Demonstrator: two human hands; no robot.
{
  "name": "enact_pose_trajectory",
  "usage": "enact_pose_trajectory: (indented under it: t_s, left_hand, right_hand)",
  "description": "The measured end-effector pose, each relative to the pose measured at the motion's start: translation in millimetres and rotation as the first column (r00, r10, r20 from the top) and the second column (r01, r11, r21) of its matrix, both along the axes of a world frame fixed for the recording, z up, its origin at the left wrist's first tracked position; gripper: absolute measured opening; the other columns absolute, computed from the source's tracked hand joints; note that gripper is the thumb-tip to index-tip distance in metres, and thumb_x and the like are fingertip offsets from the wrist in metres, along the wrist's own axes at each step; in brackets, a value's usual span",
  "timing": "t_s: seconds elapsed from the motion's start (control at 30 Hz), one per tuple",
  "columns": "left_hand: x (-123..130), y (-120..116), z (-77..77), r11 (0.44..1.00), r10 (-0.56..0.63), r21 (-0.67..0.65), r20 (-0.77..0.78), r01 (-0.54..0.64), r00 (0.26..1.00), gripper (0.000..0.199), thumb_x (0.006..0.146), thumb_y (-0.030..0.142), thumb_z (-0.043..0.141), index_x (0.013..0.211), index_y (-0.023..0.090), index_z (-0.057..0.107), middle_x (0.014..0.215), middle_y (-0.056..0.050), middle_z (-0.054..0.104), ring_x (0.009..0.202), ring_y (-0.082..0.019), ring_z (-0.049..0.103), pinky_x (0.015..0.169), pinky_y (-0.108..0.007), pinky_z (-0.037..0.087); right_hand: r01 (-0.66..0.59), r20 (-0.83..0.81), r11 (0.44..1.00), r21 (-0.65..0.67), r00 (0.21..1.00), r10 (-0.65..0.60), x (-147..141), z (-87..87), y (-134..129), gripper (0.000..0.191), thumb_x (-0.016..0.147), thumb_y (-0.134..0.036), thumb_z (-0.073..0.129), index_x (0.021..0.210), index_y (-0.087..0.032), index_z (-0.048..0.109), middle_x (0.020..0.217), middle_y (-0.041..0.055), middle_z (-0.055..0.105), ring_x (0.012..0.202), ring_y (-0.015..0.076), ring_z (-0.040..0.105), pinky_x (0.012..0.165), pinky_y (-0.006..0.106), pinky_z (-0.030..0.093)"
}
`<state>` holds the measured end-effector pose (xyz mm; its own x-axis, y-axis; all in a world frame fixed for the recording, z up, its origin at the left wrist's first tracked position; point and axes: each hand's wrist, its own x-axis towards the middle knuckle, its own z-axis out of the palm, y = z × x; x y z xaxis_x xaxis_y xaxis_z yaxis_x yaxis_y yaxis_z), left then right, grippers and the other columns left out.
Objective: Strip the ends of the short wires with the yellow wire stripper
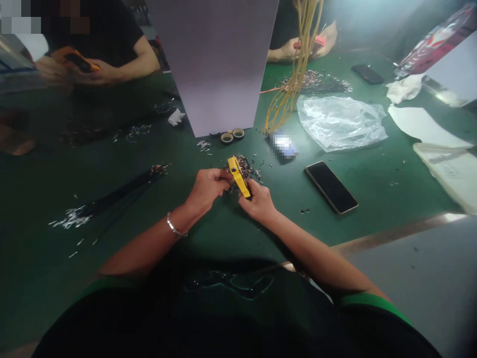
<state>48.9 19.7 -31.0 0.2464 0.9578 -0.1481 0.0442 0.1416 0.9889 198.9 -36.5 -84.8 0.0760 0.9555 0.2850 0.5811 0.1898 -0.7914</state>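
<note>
A yellow hand tool (238, 176) sits tilted between your hands, in front of you on the green bench (376, 219). Your left hand (206, 191) is curled closed against its side, and your right hand (259, 201) pinches its lower end between thumb and fingers. A silver bangle (176, 224) circles your left wrist. A heap of small metal terminals (246, 168) lies just behind the tool. Farther ahead are two tape rolls (226, 137) and a hanging bundle of yellow wires (286, 84). To your right lie a phone (331, 187) and a clear plastic bag (339, 122). Across the bench, a co-worker's hands (285, 49) hold something red.
</note>
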Motion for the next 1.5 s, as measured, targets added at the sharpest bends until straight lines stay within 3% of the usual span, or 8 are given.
enact_pose_trajectory:
  t_s: [0.33,0.67,0.87,0.97,1.07,1.23,1.37,1.5]
  left_hand:
    - [-4,11,-0.5,0.998,-0.046,-0.042,-0.03,0.045,0.998,0.019,0.053,0.007,0.064,0.068,0.014,0.074,0.064,-0.001,0.069,0.048,-0.007,0.051,0.042,-0.02,0.036]
    - [-12,18,2.9,0.995,-0.087,-0.058,-0.084,0.082,0.993,0.005,0.063,0.01,0.069,0.066,0.013,0.072,0.056,-0.002,0.066,0.042,-0.008,0.051,0.044,-0.023,0.044]
    - [-13,24,0.3,0.999,-0.044,-0.026,-0.16,0.04,0.986,0.004,0.065,0.012,0.072,0.069,0.013,0.072,0.057,-0.002,0.065,0.042,-0.007,0.049,0.039,-0.021,0.036]
    - [-15,26,3.1,0.999,-0.048,-0.018,-0.211,0.045,0.976,0.007,0.068,0.014,0.072,0.075,0.011,0.073,0.057,-0.001,0.065,0.042,-0.006,0.045,0.038,-0.02,0.031]
    - [-18,28,8.2,0.995,-0.097,-0.031,-0.24,0.092,0.966,0.009,0.072,0.015,0.069,0.078,0.01,0.074,0.056,0.0,0.063,0.04,-0.004,0.038,0.037,-0.02,0.024]
    - [-25,33,11.9,0.996,-0.088,-0.042,-0.193,0.081,0.977,0.011,0.074,0.019,0.071,0.081,0.011,0.073,0.057,-0.001,0.064,0.039,-0.003,0.035,0.038,-0.021,0.019]
    - [-34,38,10.6,0.984,-0.154,-0.115,-0.134,0.139,0.979,0.007,0.075,0.018,0.072,0.077,0.011,0.072,0.056,-0.002,0.063,0.038,-0.002,0.033,0.038,-0.021,0.017]
    - [-47,40,5.9,0.949,-0.248,-0.212,-0.042,0.234,0.968,0.005,0.076,0.015,0.073,0.076,0.011,0.071,0.054,-0.002,0.062,0.037,-0.002,0.034,0.037,-0.02,0.017]
  right_hand:
    - [0.0,-0.082,1.0,0.023,0.997,0.002,-3,-5.8,9,0.016,0.068,-0.024,0.054,0.066,-0.024,0.039,0.055,-0.0053,0.042,0.05,0.0116,0.036,0.052,0.026,0.031]
    - [0.024,-0.085,0.999,0.026,0.996,-0.021,-1,-10.8,12,0.015,0.068,-0.023,0.054,0.065,-0.024,0.039,0.055,-0.0051,0.041,0.05,0.0115,0.036,0.052,0.027,0.03]
    - [0.028,-0.096,0.999,-0.024,0.995,-0.03,1,-10.5,16,0.015,0.069,-0.022,0.056,0.064,-0.023,0.042,0.057,-0.0037,0.046,0.052,0.0121,0.042,0.056,0.027,0.034]
    - [0.002,-0.19,0.995,-0.102,0.982,-0.021,2,-11.2,17,0.012,0.071,-0.026,0.056,0.067,-0.022,0.046,0.055,-0.0037,0.048,0.051,0.0122,0.045,0.052,0.026,0.036]
    - [-0.033,-0.361,0.977,-0.211,0.931,-0.046,3,-11.1,17,0.011,0.07,-0.029,0.058,0.072,-0.021,0.052,0.052,-0.0051,0.049,0.043,0.0116,0.046,0.045,0.025,0.036]
    - [-0.205,-0.656,0.925,-0.319,0.753,-0.06,11,-1.6,18,0.018,0.062,-0.025,0.06,0.078,-0.019,0.055,0.05,-0.0062,0.053,0.037,0.0113,0.047,0.039,0.026,0.04]
    - [-0.266,-0.767,0.932,-0.244,0.642,-0.017,24,10.3,13,0.022,0.061,-0.019,0.058,0.083,-0.017,0.058,0.061,-0.0017,0.061,0.047,0.0146,0.057,0.05,0.029,0.046]
    - [-0.452,-0.759,0.854,-0.258,0.642,0.11,38,17.3,2,0.031,0.061,-0.016,0.06,0.092,-0.014,0.062,0.069,0.0013,0.067,0.059,0.018,0.063,0.062,0.033,0.047]
